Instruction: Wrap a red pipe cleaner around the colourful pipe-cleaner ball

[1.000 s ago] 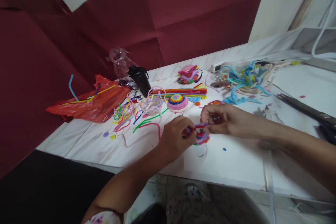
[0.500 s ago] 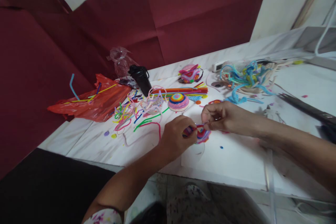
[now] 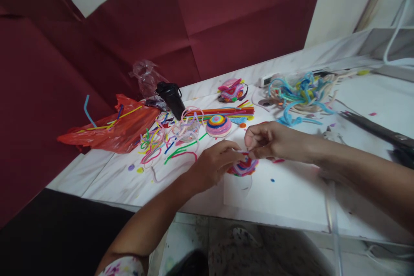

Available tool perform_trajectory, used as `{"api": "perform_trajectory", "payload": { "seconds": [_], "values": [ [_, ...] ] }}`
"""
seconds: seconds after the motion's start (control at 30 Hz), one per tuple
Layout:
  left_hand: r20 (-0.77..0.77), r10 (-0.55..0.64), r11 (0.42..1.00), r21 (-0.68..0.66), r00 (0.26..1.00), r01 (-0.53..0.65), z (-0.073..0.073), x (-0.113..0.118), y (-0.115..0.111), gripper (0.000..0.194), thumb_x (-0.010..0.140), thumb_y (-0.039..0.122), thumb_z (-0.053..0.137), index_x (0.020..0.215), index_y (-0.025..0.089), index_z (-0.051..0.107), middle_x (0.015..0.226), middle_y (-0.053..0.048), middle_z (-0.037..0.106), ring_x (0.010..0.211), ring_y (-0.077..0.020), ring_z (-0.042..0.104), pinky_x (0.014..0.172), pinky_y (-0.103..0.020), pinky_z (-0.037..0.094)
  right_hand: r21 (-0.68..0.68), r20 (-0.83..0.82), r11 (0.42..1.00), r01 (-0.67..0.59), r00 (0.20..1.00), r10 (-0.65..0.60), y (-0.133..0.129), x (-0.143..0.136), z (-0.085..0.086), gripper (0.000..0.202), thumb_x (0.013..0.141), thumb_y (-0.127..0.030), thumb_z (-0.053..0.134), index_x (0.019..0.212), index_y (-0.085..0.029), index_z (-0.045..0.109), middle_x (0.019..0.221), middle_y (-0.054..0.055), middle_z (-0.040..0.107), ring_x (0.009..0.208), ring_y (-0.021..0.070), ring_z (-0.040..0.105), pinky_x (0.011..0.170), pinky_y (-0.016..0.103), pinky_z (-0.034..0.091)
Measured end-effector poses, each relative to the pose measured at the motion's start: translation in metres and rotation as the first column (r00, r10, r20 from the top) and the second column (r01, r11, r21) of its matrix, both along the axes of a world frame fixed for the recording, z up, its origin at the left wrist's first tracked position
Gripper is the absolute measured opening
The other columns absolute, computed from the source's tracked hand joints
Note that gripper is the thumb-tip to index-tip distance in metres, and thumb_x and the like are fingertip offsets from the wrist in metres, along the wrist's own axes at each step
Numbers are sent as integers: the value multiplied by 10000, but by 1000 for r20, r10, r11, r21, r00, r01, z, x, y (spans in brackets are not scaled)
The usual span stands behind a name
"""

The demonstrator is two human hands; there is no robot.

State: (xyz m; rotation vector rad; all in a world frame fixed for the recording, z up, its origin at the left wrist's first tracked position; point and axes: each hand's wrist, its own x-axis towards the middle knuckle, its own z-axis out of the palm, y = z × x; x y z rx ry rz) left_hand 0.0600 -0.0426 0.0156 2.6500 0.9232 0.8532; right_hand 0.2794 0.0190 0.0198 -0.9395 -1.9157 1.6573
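Figure: I watched the left hand (image 3: pixel 211 164) pinch the near edge of a small coiled disc (image 3: pixel 243 167) of coloured fuzzy wire, low over the white table (image 3: pixel 291 194), while the right hand (image 3: pixel 270 141) pinched a wire end at its top. By my judgement the coil was partly wound; a finished striped dome (image 3: pixel 219 125) lay beyond it, with loose wires (image 3: pixel 223 113) left unused

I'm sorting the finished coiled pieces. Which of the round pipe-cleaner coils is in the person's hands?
The red-rimmed coil, pinched between the left hand and right hand. The striped dome and the pink coil lie untouched farther back on the table.
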Motion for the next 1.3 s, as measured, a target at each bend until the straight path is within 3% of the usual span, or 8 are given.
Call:
{"api": "perform_trajectory", "payload": {
  "seconds": [0.23, 0.43, 0.8, 0.97, 1.1, 1.3],
  "values": [
    [89, 50, 997, 49, 995, -55, -3, 7, -4, 228, 867, 322, 654, 1052, 189, 647, 1066, -101, 683, 1009, -192, 650, 899, -320, 534, -20, -24, 1000, 17, 1000, -18, -2, -2, 1, 314, 555, -296, 783, 726, -200, 538, 544, -61, 548, 433, 62, 414, 386, 193, 294],
    [150, 114, 993, 6, 982, -117, -7, 11, -3, 97, 875, 269, 633, 892, 184, 677, 1018, -90, 705, 929, -170, 671, 838, -299, 549, -3, -15, 1000, 29, 999, -29, -3, -2, 1, 294, 559, -303, 776, 713, -199, 548, 506, -74, 521, 410, 58, 384, 372, 193, 274],
    [199, 161, 984, -106, 967, -143, 1, 13, -1, 33, 776, 143, 655, 766, 175, 660, 866, -44, 737, 791, -136, 677, 746, -235, 523, 271, -16, 961, 54, 999, -51, -11, 3, -7, 238, 704, -405, 689, 709, -189, 589, 574, -39, 524, 457, 72, 371, 418, 214, 290],
    [134, 309, 926, -267, 942, -266, 6, 13, -2, 136, 734, 162, 664, 864, 201, 648, 858, -8, 729, 760, -139, 668, 730, -250, 515, 190, -42, 979, 71, 997, -64, -9, 2, -6, 318, 630, -403, 772, 770, -186, 586, 640, -11, 579, 569, 116, 498, 503, 228, 373],
    [178, 293, 881, -433, 939, -193, 10, 10, 2, 228, 737, 228, 688, 944, 211, 593, 922, -6, 713, 879, -158, 684, 791, -256, 515, 106, -46, 994, 28, 999, -23, -3, 0, -8, 413, 597, -456, 817, 804, -178, 593, 577, -36, 543, 526, 103, 464, 477, 225, 342],
    [136, 331, 860, -450, 934, -239, 12, 6, 7, 124, 735, 221, 673, 846, 185, 630, 801, 26, 680, 716, -115, 613, 688, -225, 471, 74, -50, 996, 47, 998, -43, -2, -2, -6, 434, 558, -459, 856, 766, -182, 595, 554, -47, 541, 510, 96, 459, 476, 227, 328]
  ]
}}
